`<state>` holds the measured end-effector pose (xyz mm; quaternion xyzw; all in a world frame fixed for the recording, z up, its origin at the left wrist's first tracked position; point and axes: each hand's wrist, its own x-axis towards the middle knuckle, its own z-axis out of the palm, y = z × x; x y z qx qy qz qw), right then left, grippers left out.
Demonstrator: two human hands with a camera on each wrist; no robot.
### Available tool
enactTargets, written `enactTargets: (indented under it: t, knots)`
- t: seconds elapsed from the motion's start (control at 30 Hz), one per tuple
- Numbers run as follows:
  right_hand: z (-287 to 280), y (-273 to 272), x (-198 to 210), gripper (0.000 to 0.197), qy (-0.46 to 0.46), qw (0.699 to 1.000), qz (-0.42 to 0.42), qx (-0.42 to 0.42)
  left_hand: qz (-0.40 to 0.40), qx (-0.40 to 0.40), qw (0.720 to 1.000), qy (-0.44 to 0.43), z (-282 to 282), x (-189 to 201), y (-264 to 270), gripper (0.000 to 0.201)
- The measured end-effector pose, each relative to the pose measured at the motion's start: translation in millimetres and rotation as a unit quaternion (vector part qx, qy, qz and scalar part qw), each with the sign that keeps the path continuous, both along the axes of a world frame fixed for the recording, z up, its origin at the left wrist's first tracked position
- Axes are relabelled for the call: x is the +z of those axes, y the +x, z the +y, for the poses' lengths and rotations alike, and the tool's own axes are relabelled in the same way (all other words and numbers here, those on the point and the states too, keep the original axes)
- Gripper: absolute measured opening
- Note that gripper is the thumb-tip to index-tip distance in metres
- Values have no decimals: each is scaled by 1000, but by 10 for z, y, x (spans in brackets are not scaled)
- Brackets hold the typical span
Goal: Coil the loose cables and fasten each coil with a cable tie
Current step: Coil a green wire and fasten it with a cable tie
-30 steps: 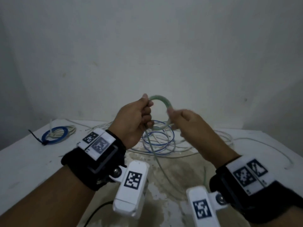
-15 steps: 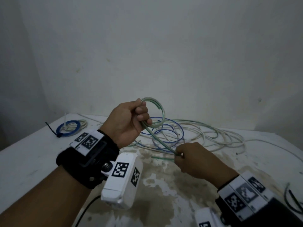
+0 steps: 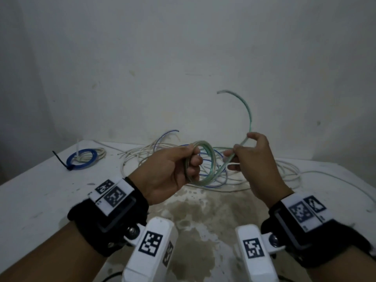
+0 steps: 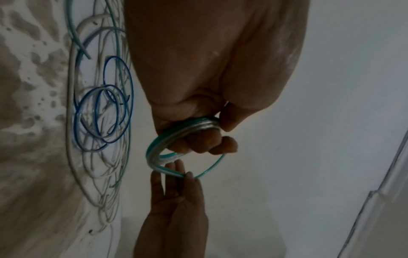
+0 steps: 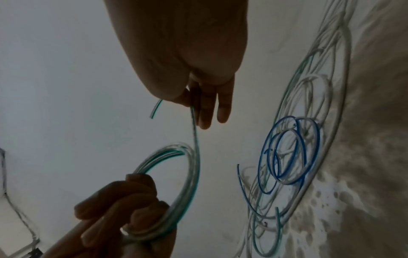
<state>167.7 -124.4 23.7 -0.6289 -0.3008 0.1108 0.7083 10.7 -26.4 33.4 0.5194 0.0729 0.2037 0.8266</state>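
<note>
- The left hand (image 3: 171,171) is raised above the bench (image 3: 36,200), fingers (image 4: 198,143) curled round the near side of a green coil (image 3: 203,161) and thumb pressing the strands from above.
- The coil is a small ring of several clear, green-striped turns, held upright in the air, well clear of the bench.
- The right hand (image 3: 258,165) is just beside the coil, on its right. It pinches the green cable's loose tail (image 3: 247,112) between thumb and forefinger; the other fingers (image 5: 220,108) are straight and close together.
- From the pinch, the tail arcs up and back over the hand to a free cut end (image 3: 218,92) in front of the wall (image 3: 183,47).
- Below the pinch, the cable runs straight down into the coil's outer turn, as the right wrist view shows.
- Behind and under both hands lies a heap (image 3: 234,176) of loose white, blue and green cables, spread on the bench in overlapping loops.
- Several blue loops (image 4: 106,111) lie on top of the heap near its middle.
- At the far left of the bench, well apart from the heap, is a blue coil (image 3: 81,158) fastened with a black tie (image 3: 61,162), touching a white coil (image 3: 99,153).
- The bench top is white, with a large brownish stain (image 3: 193,231) between the forearms.
- Each wrist carries a black strap with white marker tags (image 3: 114,194).
</note>
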Motion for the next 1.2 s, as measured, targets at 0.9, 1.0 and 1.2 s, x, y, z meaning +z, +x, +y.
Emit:
enactTargets:
  t: [0.9, 1.0, 1.2]
  knots:
    - [-72, -138, 462, 28, -183, 971, -71, 133, 118, 138, 870, 459, -42, -436, 299, 20]
    - [-78, -257, 380, 30, -212, 959, -157, 98, 103, 149, 891, 416, -33, -408, 326, 23]
    - [-96, -459, 261, 15, -195, 964, -131, 127, 66, 169, 948, 262, -22, -380, 388, 28]
